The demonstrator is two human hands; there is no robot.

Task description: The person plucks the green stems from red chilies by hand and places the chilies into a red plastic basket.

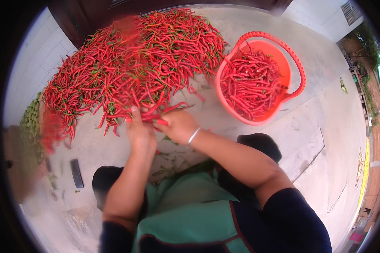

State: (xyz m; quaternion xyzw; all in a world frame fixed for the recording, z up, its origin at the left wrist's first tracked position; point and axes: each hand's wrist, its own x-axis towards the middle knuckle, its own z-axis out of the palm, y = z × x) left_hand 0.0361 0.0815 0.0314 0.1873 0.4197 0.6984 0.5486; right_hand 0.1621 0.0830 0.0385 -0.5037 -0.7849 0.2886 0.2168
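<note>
A big heap of long red chili peppers (156, 55) with green stems lies on the floor in front of me. At its near edge my left hand (140, 134) is closed on a few chili peppers (150, 117), its thumb raised along them. Close beside it, my right hand (180, 126) is curled around red chili peppers too, with pepper ends showing near its fingers. How many peppers each hand holds is partly hidden. A silver bangle (194, 135) circles my right wrist.
Right of the heap stands an orange-red basket (223, 101) with a raised handle, partly filled with red chili peppers. A dark phone-like object (77, 173) lies at left on the concrete floor. Green stem scraps (171, 158) litter the ground between my knees. Green produce (31, 122) sits at far left.
</note>
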